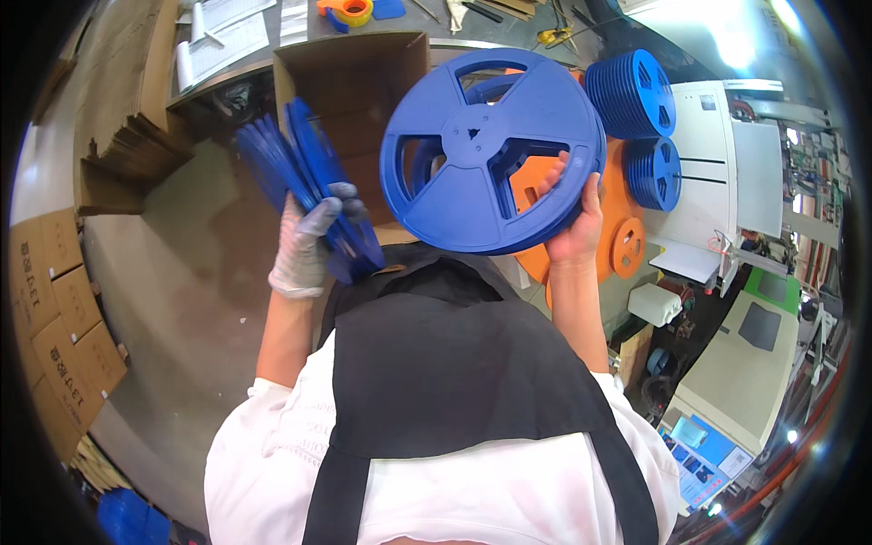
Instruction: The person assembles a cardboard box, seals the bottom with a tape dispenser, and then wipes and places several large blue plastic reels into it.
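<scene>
My left hand (312, 234), in a pale glove, is closed round the edges of several blue plastic reels (313, 154) tilted on edge and fanned apart at the top. My bare right hand (574, 218) grips the rim of a large blue reel (481, 204) with wide cut-outs; its flat face is turned toward me. At least one more reel shows behind it, and some fingers come through a cut-out. An open cardboard box (350, 54) stands just beyond the reels, its inside partly hidden by them.
On the right, two stacks of blue reels (631, 94) stand by a round orange surface (610, 173) with an orange disc (628, 247) near it. A workbench (413, 18) with tape and papers lies at the back. Flattened cardboard (113, 100) and stacked cartons (64, 318) are to the left.
</scene>
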### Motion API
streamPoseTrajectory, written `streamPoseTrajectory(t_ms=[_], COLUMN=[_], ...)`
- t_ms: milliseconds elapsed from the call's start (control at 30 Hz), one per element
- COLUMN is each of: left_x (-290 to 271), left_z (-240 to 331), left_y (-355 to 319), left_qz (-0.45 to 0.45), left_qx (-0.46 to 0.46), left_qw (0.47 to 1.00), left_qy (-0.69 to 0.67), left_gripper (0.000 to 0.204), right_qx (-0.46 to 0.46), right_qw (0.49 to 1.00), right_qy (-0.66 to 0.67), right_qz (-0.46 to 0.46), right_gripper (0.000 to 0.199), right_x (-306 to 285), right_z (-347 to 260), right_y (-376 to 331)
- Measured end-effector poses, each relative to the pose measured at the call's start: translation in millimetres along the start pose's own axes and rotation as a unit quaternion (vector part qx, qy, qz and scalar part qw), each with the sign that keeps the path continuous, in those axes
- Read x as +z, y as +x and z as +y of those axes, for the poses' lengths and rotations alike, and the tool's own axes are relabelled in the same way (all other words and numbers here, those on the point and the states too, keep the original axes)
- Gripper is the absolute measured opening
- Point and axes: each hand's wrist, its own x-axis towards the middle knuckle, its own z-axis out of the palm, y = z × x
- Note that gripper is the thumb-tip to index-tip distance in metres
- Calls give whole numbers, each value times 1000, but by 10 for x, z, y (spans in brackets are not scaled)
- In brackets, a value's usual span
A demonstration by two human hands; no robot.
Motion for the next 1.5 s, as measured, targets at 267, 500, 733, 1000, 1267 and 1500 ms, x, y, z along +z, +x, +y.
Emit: streamPoseTrajectory(t_ms=[267, 500, 733, 1000, 1267, 1500], left_x=[741, 544, 143, -509, -646, -710], left_z=[-191, -193, -148, -151, -85, 74], left_y=[111, 182, 190, 0, 92, -37], left_qz=[-94, -21, 5, -72, -107, -110], left_qx=[-51, -61, -23, 7, 80, 87], left_qw=[993, 996, 991, 952, 879, 876], left_qy=[-50, -70, -132, -298, -458, -461], left_gripper=[51, 52, 40, 28, 24, 21], right_qx=[-20, -27, -57, -126, -131, -64], right_qw=[893, 899, 944, 910, 942, 989], right_qy=[-444, -433, -297, -343, -278, -129], right_qz=[-71, -55, 130, 198, 135, 18], right_gripper=[46, 40, 35, 41, 47, 51], right_x=[662, 491, 131, -175, -256, -326], right_z=[1186, 795, 139, -209, -312, -483], right_y=[-117, -90, 10, -67, -130, -226])
